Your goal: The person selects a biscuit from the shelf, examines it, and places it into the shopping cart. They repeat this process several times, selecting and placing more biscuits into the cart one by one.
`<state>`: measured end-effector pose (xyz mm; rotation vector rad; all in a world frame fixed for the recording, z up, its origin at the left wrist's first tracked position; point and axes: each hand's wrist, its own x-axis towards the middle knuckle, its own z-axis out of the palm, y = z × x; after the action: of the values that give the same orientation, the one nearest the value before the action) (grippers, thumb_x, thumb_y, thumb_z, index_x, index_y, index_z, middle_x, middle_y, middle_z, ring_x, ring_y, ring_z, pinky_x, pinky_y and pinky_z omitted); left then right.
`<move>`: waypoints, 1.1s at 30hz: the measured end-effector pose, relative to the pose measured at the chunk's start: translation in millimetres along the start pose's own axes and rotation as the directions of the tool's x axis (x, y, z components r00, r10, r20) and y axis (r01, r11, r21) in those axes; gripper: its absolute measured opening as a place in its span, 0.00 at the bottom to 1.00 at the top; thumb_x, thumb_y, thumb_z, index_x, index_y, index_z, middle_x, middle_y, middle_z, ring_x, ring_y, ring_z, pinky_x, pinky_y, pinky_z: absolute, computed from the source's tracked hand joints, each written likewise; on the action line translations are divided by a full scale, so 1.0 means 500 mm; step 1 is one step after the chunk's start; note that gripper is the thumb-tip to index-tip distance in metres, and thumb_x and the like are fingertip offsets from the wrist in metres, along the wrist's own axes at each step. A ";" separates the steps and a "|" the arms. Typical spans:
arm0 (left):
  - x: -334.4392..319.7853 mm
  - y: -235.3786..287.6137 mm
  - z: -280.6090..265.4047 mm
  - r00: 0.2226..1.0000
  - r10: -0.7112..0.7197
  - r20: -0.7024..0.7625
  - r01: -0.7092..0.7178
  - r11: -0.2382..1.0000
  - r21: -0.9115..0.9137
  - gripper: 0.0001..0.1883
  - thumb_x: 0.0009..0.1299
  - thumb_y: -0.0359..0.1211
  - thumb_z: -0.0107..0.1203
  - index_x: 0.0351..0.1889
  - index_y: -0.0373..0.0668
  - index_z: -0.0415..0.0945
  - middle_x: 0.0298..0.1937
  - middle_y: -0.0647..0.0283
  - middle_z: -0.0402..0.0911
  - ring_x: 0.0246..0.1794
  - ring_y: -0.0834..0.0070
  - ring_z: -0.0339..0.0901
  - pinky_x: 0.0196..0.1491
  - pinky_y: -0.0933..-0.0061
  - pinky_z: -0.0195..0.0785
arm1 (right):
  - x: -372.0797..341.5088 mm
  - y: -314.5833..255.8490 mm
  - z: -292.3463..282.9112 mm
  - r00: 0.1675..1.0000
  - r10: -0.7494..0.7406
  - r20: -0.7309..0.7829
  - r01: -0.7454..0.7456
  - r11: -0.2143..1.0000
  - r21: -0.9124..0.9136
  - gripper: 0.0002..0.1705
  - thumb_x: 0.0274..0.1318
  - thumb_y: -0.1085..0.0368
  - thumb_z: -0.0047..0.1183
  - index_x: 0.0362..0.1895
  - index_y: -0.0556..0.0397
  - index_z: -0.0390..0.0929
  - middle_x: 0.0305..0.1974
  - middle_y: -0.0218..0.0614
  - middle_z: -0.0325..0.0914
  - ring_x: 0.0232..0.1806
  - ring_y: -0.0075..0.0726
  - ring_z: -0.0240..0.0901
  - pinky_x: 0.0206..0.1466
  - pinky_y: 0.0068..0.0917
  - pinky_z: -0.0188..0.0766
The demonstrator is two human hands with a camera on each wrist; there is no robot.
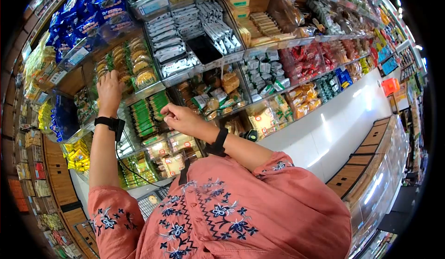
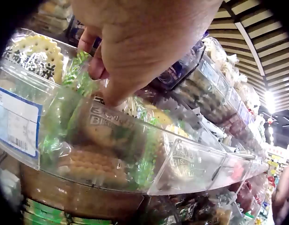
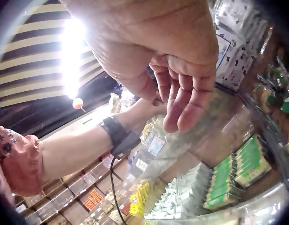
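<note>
My left hand [image 1: 109,92] reaches down into a clear bin of round biscuits in see-through packets with green edges [image 1: 141,64]. Seen from the left wrist, its fingers [image 2: 96,65] are bent onto the crinkled green edge of a biscuit packet [image 2: 79,77], pinching it behind the bin's clear front wall [image 2: 65,105]. Part of that packet is hidden by the hand. My right hand [image 1: 183,120] hovers in front of the shelves, near green packets [image 1: 143,115]. Its fingers [image 3: 184,105] hang loosely curled with nothing in them.
Blue bags [image 1: 85,15] fill the bins at upper left. White sticks [image 1: 171,36] lie in the bin right of the biscuits. Clear bin fronts with price labels [image 2: 15,119] stand up as low walls. A pale floor [image 1: 324,115] runs along the right.
</note>
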<state>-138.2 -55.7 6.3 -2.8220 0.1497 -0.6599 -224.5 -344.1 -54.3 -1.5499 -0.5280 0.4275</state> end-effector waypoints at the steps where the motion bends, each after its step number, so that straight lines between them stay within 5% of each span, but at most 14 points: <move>1: 0.000 -0.001 0.000 1.000 -0.001 0.003 0.001 1.000 -0.002 0.20 0.64 0.33 0.67 0.52 0.45 0.71 0.47 0.58 0.76 0.53 0.57 0.72 0.52 0.54 0.63 | 0.000 0.009 0.000 1.000 -0.006 -0.005 0.006 1.000 -0.016 0.18 0.66 0.63 0.51 0.55 0.61 0.71 0.32 0.38 0.78 0.31 0.33 0.74 0.37 0.36 0.71; 7: -0.002 -0.001 0.016 0.998 -0.056 0.019 0.054 0.995 0.081 0.20 0.65 0.33 0.66 0.53 0.45 0.71 0.51 0.58 0.75 0.57 0.56 0.70 0.56 0.53 0.62 | -0.004 0.062 0.021 0.999 0.014 -0.043 -0.017 0.997 -0.073 0.18 0.62 0.61 0.52 0.53 0.56 0.74 0.33 0.42 0.80 0.33 0.40 0.77 0.38 0.36 0.72; 13: -0.021 -0.007 0.023 0.996 -0.079 -0.051 0.083 0.993 0.079 0.24 0.65 0.34 0.67 0.57 0.46 0.70 0.54 0.57 0.73 0.60 0.57 0.69 0.57 0.53 0.63 | -0.020 0.060 0.007 1.000 -0.005 -0.026 0.005 1.000 -0.022 0.17 0.63 0.63 0.52 0.53 0.60 0.74 0.32 0.42 0.80 0.32 0.35 0.77 0.38 0.35 0.72; 17: -0.029 -0.003 0.018 0.997 -0.080 -0.018 0.081 0.991 0.106 0.24 0.67 0.34 0.65 0.59 0.47 0.69 0.57 0.58 0.74 0.61 0.57 0.70 0.56 0.52 0.64 | -0.045 0.049 -0.010 1.000 -0.018 -0.015 0.017 0.998 -0.066 0.18 0.63 0.61 0.52 0.52 0.62 0.73 0.37 0.48 0.82 0.39 0.49 0.80 0.42 0.41 0.74; 23: -0.035 -0.003 0.029 0.992 -0.124 -0.016 0.125 0.985 0.116 0.24 0.68 0.37 0.64 0.60 0.48 0.70 0.60 0.59 0.74 0.61 0.55 0.71 0.56 0.52 0.65 | -0.073 0.049 -0.018 0.999 -0.025 0.030 0.028 0.994 -0.105 0.18 0.64 0.62 0.52 0.52 0.62 0.73 0.38 0.48 0.82 0.39 0.46 0.80 0.42 0.38 0.74; 27: -0.056 0.023 -0.023 0.980 -0.176 -0.096 0.173 0.984 -0.034 0.23 0.70 0.38 0.63 0.60 0.45 0.71 0.57 0.56 0.76 0.59 0.55 0.73 0.55 0.52 0.67 | -0.083 0.069 -0.027 0.999 0.038 0.036 -0.037 0.999 -0.029 0.16 0.63 0.65 0.53 0.52 0.61 0.74 0.33 0.32 0.78 0.33 0.25 0.74 0.38 0.27 0.72; 33: -0.166 0.084 -0.108 0.939 -0.312 -0.142 0.262 0.920 -0.292 0.18 0.73 0.34 0.59 0.57 0.39 0.73 0.55 0.52 0.76 0.56 0.52 0.72 0.57 0.55 0.66 | -0.083 0.091 -0.030 0.993 0.064 0.100 -0.056 0.996 -0.076 0.14 0.63 0.66 0.52 0.50 0.59 0.75 0.29 0.30 0.77 0.30 0.23 0.72 0.34 0.27 0.70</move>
<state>-238.6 -94.7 7.5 -3.0698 -0.1642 -1.0426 -246.7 -380.5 -100.8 -1.6234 -0.5827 0.5412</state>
